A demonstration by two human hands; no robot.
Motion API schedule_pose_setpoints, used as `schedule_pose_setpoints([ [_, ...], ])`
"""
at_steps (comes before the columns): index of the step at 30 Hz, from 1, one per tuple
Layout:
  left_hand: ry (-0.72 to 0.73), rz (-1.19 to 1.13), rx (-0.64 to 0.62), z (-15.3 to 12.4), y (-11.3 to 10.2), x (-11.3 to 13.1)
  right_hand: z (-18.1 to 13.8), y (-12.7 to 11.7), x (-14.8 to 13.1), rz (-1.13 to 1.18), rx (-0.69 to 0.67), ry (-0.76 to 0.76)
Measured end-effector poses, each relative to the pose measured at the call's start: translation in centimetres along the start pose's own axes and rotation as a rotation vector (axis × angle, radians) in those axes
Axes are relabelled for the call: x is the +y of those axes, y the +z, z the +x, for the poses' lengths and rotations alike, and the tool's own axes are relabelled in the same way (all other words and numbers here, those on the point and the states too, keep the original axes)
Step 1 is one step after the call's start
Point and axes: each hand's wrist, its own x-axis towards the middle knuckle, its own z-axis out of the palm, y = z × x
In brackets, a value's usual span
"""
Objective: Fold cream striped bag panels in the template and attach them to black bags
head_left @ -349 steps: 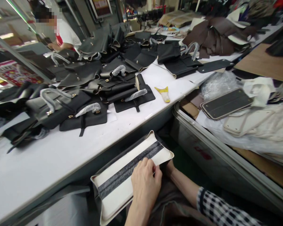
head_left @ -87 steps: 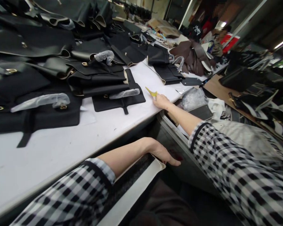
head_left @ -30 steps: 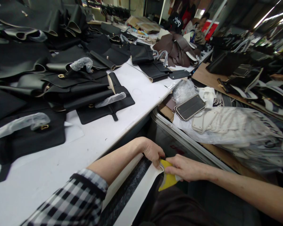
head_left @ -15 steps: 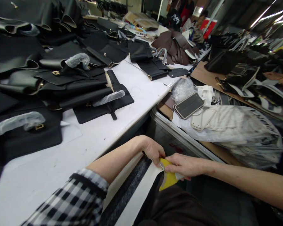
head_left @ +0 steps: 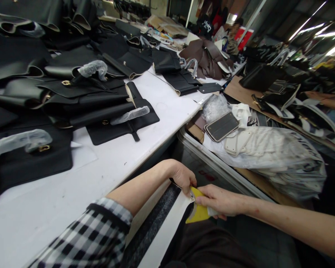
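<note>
Pieces of black leather (head_left: 80,100) crowd the table (head_left: 162,111) at left. Left hand (head_left: 181,178) still pinches the panel (head_left: 170,223) at its far corner, fingers closed on it. Scraper (head_left: 197,214), off the table now, sits against that corner, gripped tight in the right hand (head_left: 220,201).

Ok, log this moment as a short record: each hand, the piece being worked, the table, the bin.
Left hand: grips the end of the white panel, which has a grey strip along its middle.
Right hand: holds the yellow tool against that panel's end.
Table: white, with black leather pieces with gold fittings on it.
Bin: metal, beside the table, with bagged pale panels and one grey panel on top.
</note>
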Motion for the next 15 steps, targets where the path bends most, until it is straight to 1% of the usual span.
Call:
schedule_pose_setpoints([
  [4, 0.012, 0.002, 0.007, -0.1, -0.1, 0.1, 0.0, 0.0, -0.2, 0.031, -0.005, 0.022],
  [9, -0.003, 0.007, 0.021, -0.3, 0.0, 0.2, 0.3, 0.0, 0.3, 0.139, -0.088, 0.028],
  [11, -0.013, 0.006, 0.024, -0.3, 0.0, 0.2, 0.4, 0.2, 0.6, 0.166, -0.103, 0.020],
  [15, -0.026, 0.002, 0.036, -0.2, -0.1, 0.2, 0.4, 1.0, 0.8, 0.220, -0.041, 0.026],
])
